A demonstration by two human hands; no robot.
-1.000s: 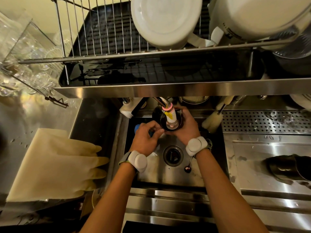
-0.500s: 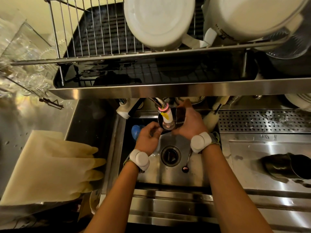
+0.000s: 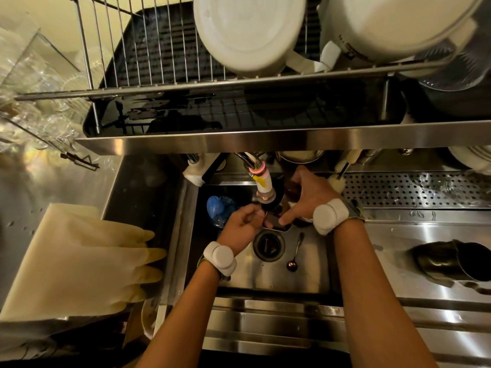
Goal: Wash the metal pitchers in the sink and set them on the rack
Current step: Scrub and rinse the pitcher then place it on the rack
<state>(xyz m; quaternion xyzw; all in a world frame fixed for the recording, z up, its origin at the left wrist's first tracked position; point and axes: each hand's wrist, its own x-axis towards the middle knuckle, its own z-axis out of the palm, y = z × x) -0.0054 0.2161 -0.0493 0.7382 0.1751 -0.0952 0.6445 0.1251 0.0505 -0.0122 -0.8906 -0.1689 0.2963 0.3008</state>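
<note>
A small dark metal pitcher (image 3: pixel 276 221) is held over the sink (image 3: pixel 305 277), just below the faucet nozzle (image 3: pixel 264 191), mostly hidden by both hands. My right hand (image 3: pixel 305 197) wraps its far side, forefinger laid across its rim. My left hand (image 3: pixel 243 224) grips its left edge with curled fingers. Another metal pitcher (image 3: pixel 451 260) lies on its side on the steel counter at the right. The wire rack (image 3: pixel 148 54) hangs above the sink.
White pots (image 3: pixel 249 30) sit upside down on the rack. A spoon (image 3: pixel 295 254) lies beside the drain (image 3: pixel 268 244). A blue object (image 3: pixel 216 205) sits at the sink's left. Rubber gloves (image 3: pixel 79 264) lie on the left counter; glassware (image 3: pixel 34 102) stands at far left. A perforated drain plate (image 3: pixel 411 189) is at the right.
The pitcher has tilted and dropped from right under the nozzle toward the drain. My right hand shifted over its rim, and my left hand stayed at its left edge.
</note>
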